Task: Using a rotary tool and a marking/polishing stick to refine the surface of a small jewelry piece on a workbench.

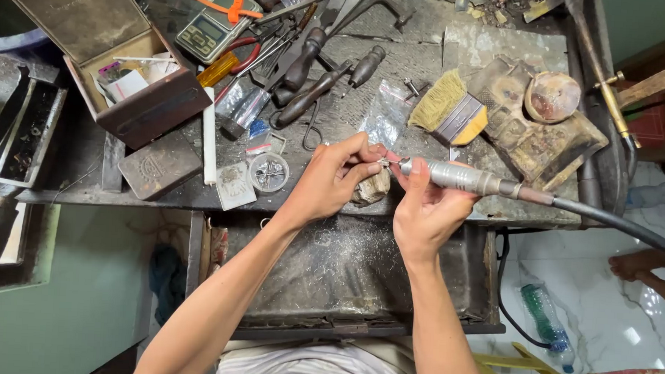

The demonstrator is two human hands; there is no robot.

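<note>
My left hand (337, 176) pinches a tiny silver piece (384, 162) between thumb and fingertips, resting against a worn bench peg (373, 187) at the workbench's front edge. My right hand (428, 207) grips a silver rotary handpiece (458, 176) like a pen, its tip touching the small piece. A thick black flexible shaft (633, 232) runs from the handpiece off to the right. Below both hands an open drawer tray (343, 271) holds metal dust.
The cluttered workbench (399, 69) carries dark-handled tools (307, 87), a brush (447, 106), a scale (212, 30), an open brown box (136, 93), a round tin (268, 172) and a charred block (537, 126). A plastic bottle (545, 319) lies on the floor beside another person's foot (643, 265).
</note>
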